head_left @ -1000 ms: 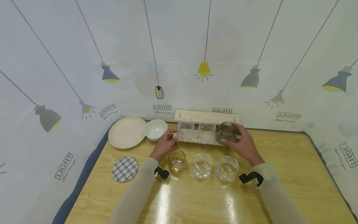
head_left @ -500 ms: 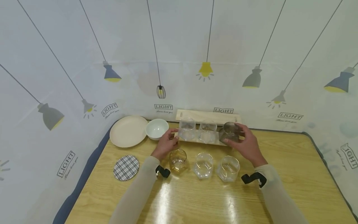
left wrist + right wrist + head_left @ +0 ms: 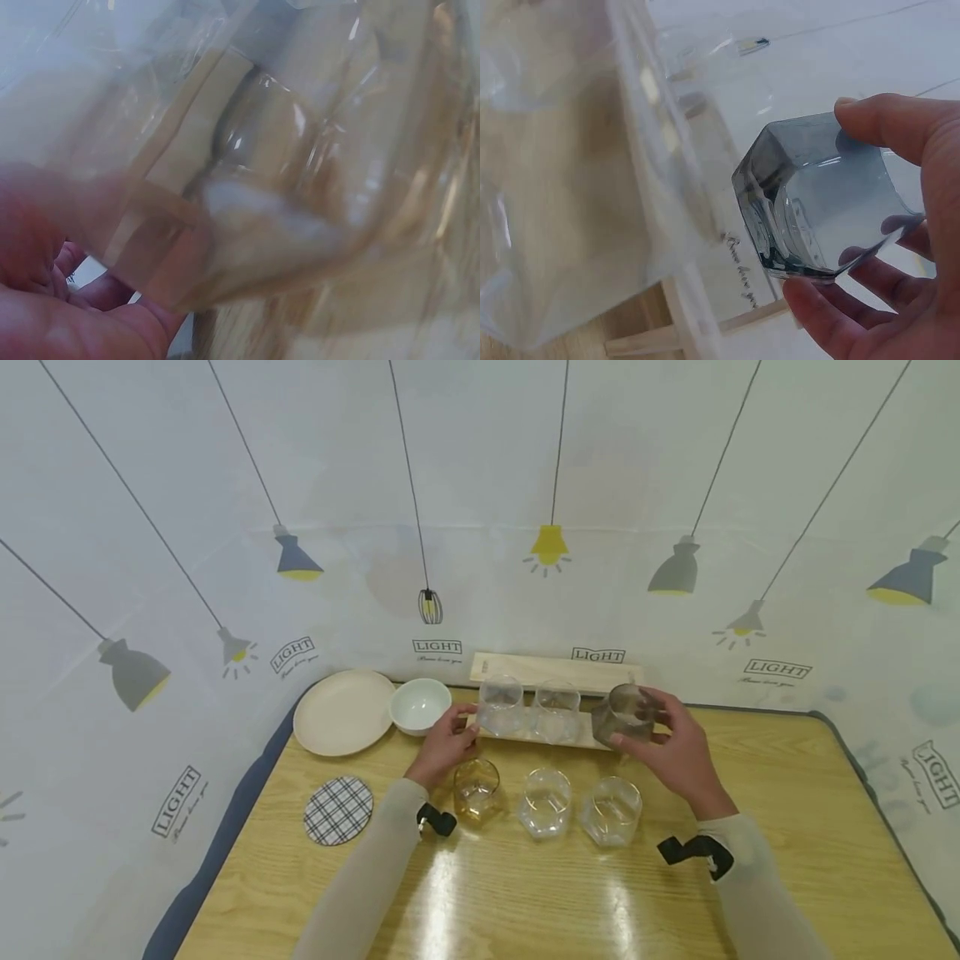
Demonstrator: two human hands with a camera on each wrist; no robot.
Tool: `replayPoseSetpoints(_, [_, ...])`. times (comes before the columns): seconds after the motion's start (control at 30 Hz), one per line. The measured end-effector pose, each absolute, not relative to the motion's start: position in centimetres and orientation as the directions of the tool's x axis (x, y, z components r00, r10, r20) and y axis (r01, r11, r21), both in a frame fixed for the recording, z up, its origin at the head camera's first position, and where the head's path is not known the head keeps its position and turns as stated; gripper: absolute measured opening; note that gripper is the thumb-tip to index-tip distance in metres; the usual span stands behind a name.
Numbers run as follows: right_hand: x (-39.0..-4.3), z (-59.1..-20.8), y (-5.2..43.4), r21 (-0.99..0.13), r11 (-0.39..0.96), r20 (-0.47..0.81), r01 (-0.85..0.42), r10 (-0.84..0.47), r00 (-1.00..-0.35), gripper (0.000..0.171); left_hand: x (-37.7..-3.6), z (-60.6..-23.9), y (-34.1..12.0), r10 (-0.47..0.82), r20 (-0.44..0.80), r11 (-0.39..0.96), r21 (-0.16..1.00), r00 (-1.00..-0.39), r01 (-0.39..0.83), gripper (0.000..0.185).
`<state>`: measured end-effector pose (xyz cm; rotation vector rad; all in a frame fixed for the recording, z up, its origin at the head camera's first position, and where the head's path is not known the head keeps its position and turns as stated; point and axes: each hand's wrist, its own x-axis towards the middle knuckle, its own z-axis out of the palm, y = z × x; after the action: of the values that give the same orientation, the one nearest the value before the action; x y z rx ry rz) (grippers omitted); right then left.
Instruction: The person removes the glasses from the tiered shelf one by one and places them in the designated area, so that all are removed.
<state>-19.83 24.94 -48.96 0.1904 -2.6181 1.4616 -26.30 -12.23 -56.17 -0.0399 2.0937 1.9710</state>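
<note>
My right hand (image 3: 681, 758) holds a smoky grey, faceted drinking glass (image 3: 624, 717) at the right end of a wooden stand (image 3: 589, 732). In the right wrist view the thumb and fingers curl round this grey glass (image 3: 817, 202), which is tilted. My left hand (image 3: 444, 750) grips the stand's left end. Two clear glasses, a left one (image 3: 501, 706) and a middle one (image 3: 556, 712), stand on it. Closer to me are an amber glass (image 3: 476, 792) and two clear gold-rimmed glasses, one central (image 3: 545, 803) and one right (image 3: 612, 812). Glass blurs much of the left wrist view.
A cream plate (image 3: 343, 714) and a pale bowl (image 3: 421, 707) sit at the back left. Below the plate lies a round checked coaster (image 3: 338, 811). The wooden table (image 3: 787, 793) meets a lamp-patterned cloth wall (image 3: 480, 527); a pale upright board (image 3: 562, 671) is part of the view behind the glasses.
My right hand has moved to the right with the grey glass, away from the middle clear glass. The left hand stays at the stand's left end.
</note>
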Motion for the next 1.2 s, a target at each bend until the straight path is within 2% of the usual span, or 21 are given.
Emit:
replayPoseSetpoints(0.2, [-18.2, -47.6, 23.9, -0.826, 0.505, 0.259, -0.251, -0.055, -0.964, 0.080, -26.4, -56.1, -12.3, 0.155, -0.220, 0.083, 0.974, -0.963, -0.209, 0.036])
replayPoseSetpoints(0.47, [-16.3, -47.1, 21.6, -0.829, 0.430, 0.333, -0.357, -0.134, -0.933, 0.082, -26.4, -56.4, -12.2, 0.150, -0.204, 0.079, 0.978, -0.967, -0.194, 0.036])
replayPoseSetpoints(1.2, [-13.3, -48.4, 15.4, -0.816, 0.293, 0.372, -0.498, -0.392, -0.841, 0.082, -26.7, -56.7, -12.3, 0.183, -0.194, 0.033, 0.981, -0.964, -0.191, 0.036])
